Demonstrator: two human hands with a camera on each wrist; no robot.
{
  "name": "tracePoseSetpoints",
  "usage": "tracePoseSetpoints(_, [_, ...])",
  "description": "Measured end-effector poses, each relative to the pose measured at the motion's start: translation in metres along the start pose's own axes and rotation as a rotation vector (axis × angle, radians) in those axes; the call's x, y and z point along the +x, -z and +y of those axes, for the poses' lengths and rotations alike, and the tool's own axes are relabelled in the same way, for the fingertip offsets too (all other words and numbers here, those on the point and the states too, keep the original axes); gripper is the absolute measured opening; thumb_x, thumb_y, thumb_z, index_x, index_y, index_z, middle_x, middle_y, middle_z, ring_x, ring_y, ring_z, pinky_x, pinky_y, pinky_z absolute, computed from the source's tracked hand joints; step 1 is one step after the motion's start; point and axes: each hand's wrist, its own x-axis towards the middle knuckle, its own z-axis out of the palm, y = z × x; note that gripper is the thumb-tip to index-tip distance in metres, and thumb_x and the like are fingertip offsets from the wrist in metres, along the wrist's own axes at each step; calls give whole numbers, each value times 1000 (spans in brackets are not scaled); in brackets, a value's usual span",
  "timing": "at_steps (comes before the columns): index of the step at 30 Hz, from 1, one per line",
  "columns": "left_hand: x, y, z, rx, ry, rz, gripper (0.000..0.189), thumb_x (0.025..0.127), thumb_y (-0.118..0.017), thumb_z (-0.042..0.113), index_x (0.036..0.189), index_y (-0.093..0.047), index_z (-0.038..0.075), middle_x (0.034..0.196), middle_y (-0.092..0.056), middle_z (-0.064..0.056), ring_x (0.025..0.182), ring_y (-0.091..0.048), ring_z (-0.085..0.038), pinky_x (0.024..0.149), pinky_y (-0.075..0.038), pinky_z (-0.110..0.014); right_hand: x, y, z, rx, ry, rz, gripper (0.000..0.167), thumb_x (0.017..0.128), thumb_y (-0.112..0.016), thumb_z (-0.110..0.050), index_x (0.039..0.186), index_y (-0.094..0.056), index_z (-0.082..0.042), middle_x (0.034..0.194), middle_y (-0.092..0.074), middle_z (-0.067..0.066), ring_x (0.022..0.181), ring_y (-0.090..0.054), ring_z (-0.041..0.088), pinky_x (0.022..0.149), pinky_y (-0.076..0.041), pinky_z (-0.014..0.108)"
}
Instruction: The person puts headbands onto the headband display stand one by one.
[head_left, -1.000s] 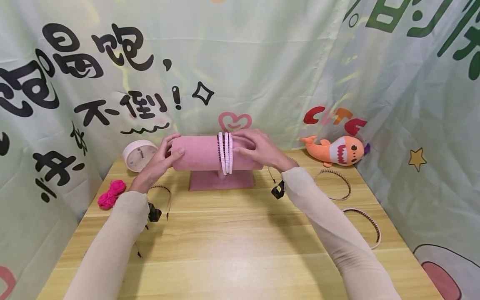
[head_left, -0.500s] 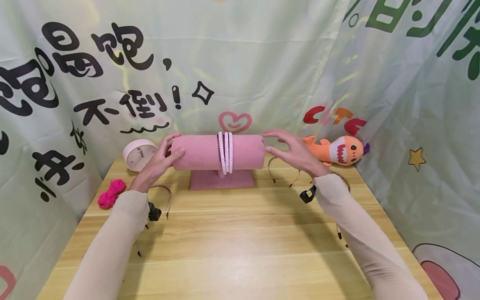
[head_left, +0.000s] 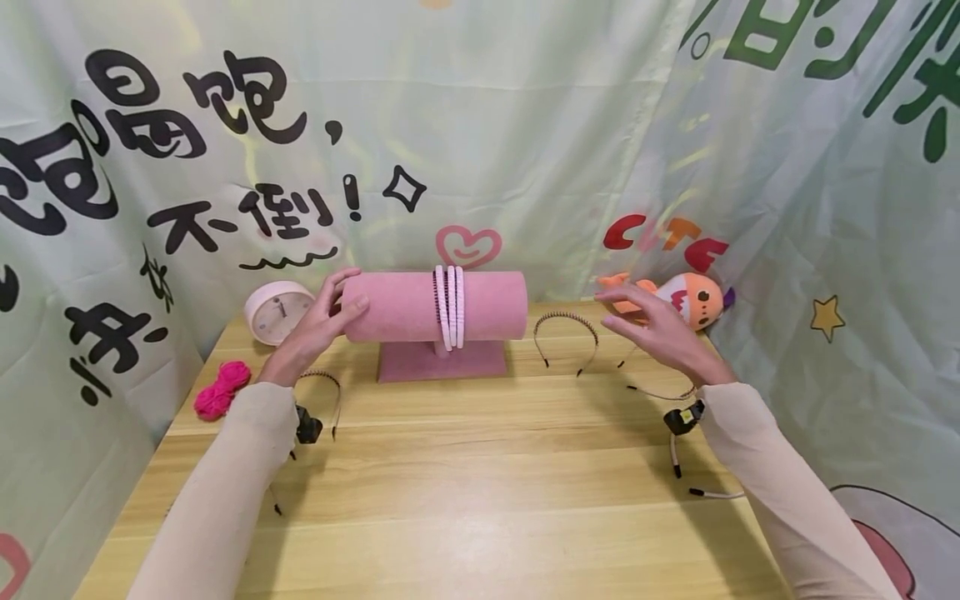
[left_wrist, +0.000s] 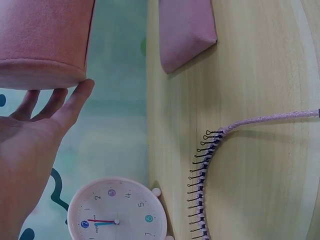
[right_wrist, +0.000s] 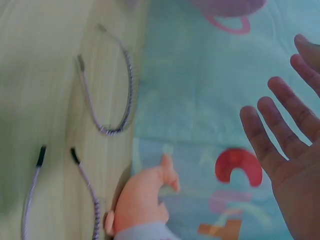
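A pink velvet roll-shaped headband stand [head_left: 397,307] rises on a flat base at the back of the table. Several pale pink and white headbands [head_left: 459,308] hang side by side over the middle of its roll. My left hand [head_left: 318,321] holds the roll's left end, thumb on the front and fingers around the end face. From the left wrist view, the fingertips touch the rim of that end. My right hand [head_left: 660,333] hovers at the right with fingers extended and nothing in it, overlapping the orange plush shark [head_left: 701,302]. A toothed headband [head_left: 566,318] lies between it and the stand.
A round pink clock [head_left: 279,312] and a bright pink bow-like bundle [head_left: 222,390] are at the left. Another toothed headband [left_wrist: 200,185] lies beside the left wrist. More headbands lie under the right forearm [head_left: 780,467]. A printed curtain [head_left: 525,125] closes off the back.
My right hand has left the headbands on the roll and moved right, past the roll's end, toward the plush. My left hand stays at the roll's left end.
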Motion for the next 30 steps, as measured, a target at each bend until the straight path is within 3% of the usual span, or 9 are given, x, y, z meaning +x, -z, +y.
tracePoseSetpoints(4, [-1, 0, -1, 5, -1, 2, 75, 113, -60, 42, 173, -17, 28, 178, -25, -10, 160, -33, -35, 127, -34, -61, -16, 10, 10, 5, -69, 6, 37, 111, -67, -24, 147, -64, -14, 152, -61, 8, 131, -59, 6, 99, -52, 16])
tracePoseSetpoints(6, [-1, 1, -2, 7, -3, 2, 75, 113, -59, 43, 173, -16, 27, 178, -25, -10, 160, -33, -36, 127, -34, -61, -25, 16, 14, 27, -90, 6, 38, 111, -66, -23, 147, -63, -10, 147, -63, 6, 122, -62, -2, 93, -51, 11])
tracePoseSetpoints(8, [-1, 1, -3, 6, -6, 1, 75, 113, -59, 42, 173, -16, 27, 178, -25, -11, 160, -33, -36, 127, -34, -61, -34, 22, 18, 44, -103, 9, 37, 111, -66, -23, 145, -63, -9, 142, -64, 1, 114, -62, -10, 92, -52, 9])
tracePoseSetpoints(12, [-1, 2, -3, 9, -4, 2, 74, 112, -60, 43, 172, -18, 30, 178, -24, -11, 162, -31, -37, 128, -32, -63, -51, 34, 28, 60, -140, 20, 34, 111, -66, -23, 141, -64, -8, 130, -65, -18, 112, -65, -7, 91, -52, 9])
tracePoseSetpoints(14, [-1, 2, -3, 17, -2, 5, 74, 112, -60, 44, 172, -18, 31, 179, -24, -11, 163, -30, -38, 129, -31, -64, -61, 39, 34, 58, -166, 28, 33, 111, -66, -23, 141, -65, -9, 128, -65, -22, 114, -65, -5, 91, -51, 10])
tracePoseSetpoints(21, [-1, 1, -2, 14, -2, 4, 76, 112, -61, 45, 172, -18, 30, 179, -23, -13, 163, -29, -41, 129, -31, -66, -94, 58, 52, 35, -267, 6, 35, 113, -62, -29, 144, -63, -13, 132, -65, -20, 115, -64, -3, 91, -50, 12])
tracePoseSetpoints(30, [-1, 2, -2, 9, 4, 0, 77, 111, -61, 47, 172, -18, 31, 179, -23, -12, 163, -29, -40, 128, -32, -66, -130, 71, 81, 142, -257, -86, 31, 115, -57, -16, 144, -60, -5, 127, -71, -22, 108, -73, 1, 90, -61, 20])
